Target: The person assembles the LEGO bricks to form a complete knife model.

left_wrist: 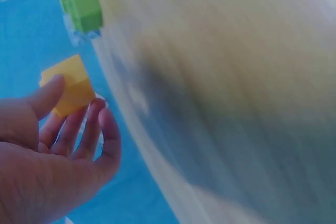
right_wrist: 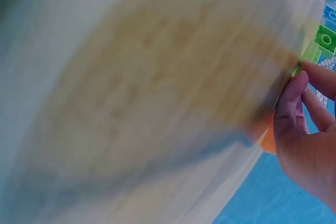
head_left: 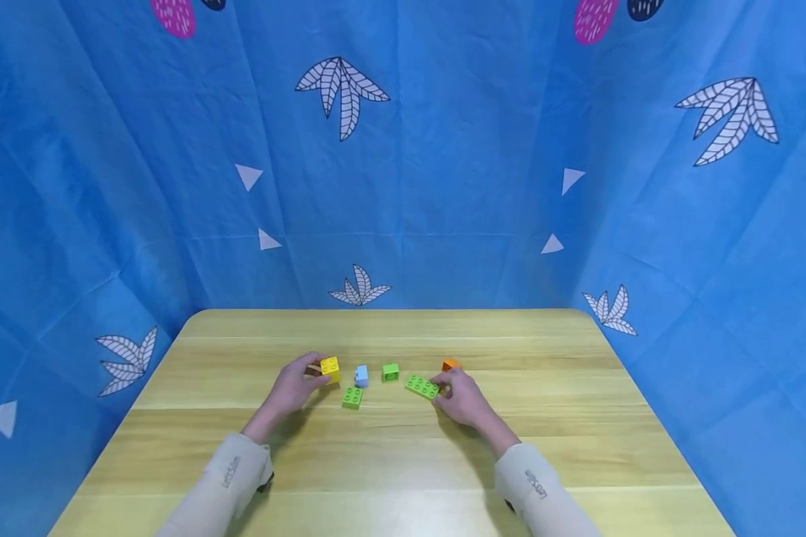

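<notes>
My left hand pinches a yellow toy building block between thumb and fingers; the left wrist view shows the thumb lying over the yellow block. My right hand grips the right end of a long light-green block, studs up, with thumb and fingertips. In the right wrist view, only a sliver of that light-green block shows past the fingers. Just behind the right hand sits an orange block, partly covered by it. A small blue block stands right of the yellow one.
Between the hands, a green block lies on its side, studs facing front. Nearer me is a flat light-green block, studs up. All are on a wooden table, with a blue patterned curtain behind and at both sides.
</notes>
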Demonstrator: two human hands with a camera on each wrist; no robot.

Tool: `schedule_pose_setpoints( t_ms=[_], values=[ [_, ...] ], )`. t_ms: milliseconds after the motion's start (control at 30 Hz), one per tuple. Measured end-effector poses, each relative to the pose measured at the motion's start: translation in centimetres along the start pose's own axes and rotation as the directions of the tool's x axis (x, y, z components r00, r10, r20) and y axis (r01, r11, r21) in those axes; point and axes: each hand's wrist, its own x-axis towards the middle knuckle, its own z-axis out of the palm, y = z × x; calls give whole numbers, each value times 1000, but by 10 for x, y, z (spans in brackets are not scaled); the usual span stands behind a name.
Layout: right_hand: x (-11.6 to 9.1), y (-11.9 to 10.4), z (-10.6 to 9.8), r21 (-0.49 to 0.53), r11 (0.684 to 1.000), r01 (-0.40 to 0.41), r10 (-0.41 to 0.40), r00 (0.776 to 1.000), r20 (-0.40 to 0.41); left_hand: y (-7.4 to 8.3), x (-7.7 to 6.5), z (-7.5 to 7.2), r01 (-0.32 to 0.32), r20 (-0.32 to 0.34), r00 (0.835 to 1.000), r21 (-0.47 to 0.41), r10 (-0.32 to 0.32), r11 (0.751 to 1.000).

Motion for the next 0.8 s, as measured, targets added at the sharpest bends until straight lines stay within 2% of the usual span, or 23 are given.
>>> schedule_pose_setpoints(
  t_ms=[300, 533, 800],
  values=[
    [0, 2, -2, -7, 1000, 18, -18, 1000, 5, 30, -14, 15, -80, 28, 996, -32, 81, 996],
    [0, 3, -2, -12, 1000, 19, -19, 1000, 10, 39, -27, 32, -106, 60, 992, -59, 110, 993],
    [-1, 0, -3, -18, 1000, 17, -17, 1000, 12, 48, -43, 44, -138, 133, 980, -86, 149, 987]
  ],
)
